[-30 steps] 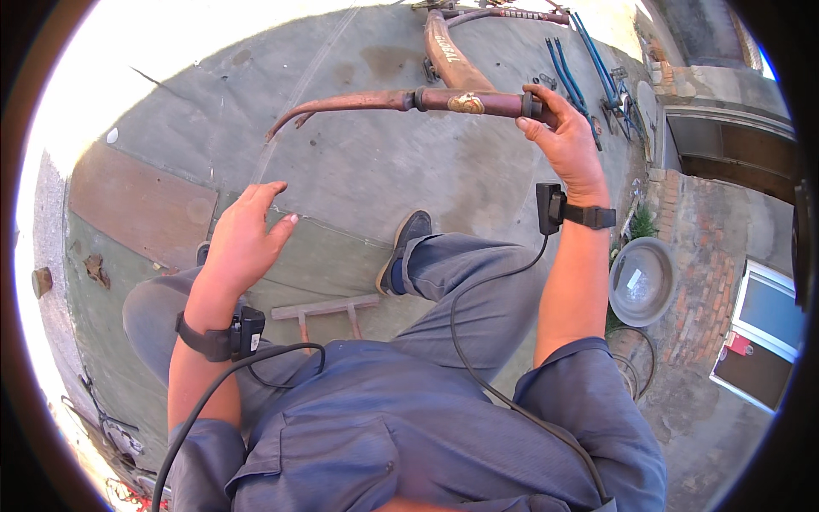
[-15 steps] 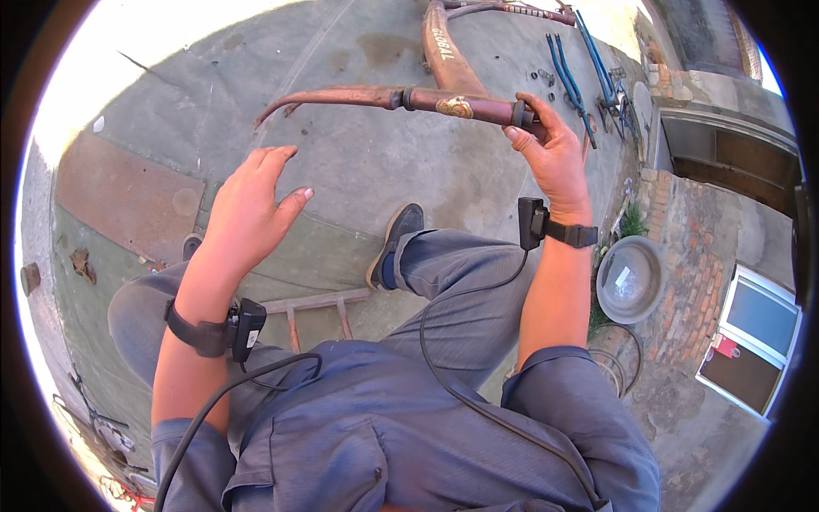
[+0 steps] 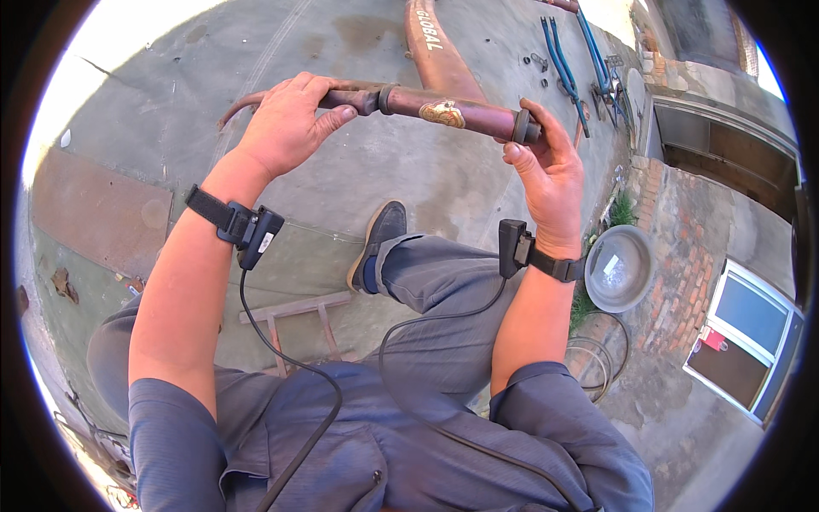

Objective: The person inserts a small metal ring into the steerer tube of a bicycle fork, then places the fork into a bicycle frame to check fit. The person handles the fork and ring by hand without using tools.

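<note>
A reddish-brown bicycle frame (image 3: 450,64) is held up in front of me, its head tube (image 3: 485,118) lying crosswise with a gold badge on it. The bicycle fork (image 3: 238,107) extends from the tube's left end, its blades pointing left. My left hand (image 3: 286,126) is closed over the fork just past the crown, thumb along the near side. At the tube's other end, my right hand (image 3: 550,175) has its thumb and fingers around the dark ring (image 3: 521,125) and the short stub there. The right palm hides part of that end.
Blue bicycle forks (image 3: 563,68) and small dark parts (image 3: 537,61) lie at the far right. A grey metal basin (image 3: 620,269) stands beside the brick wall, near a coiled hose (image 3: 610,375). Between my legs is a low wooden stool (image 3: 299,307). Cables (image 3: 328,410) run from my wrist devices.
My left hand has moved up and right from an open pose in the air and taken hold of the fork. The fork has swung slightly down at its left. My right hand stays at the tube's end.
</note>
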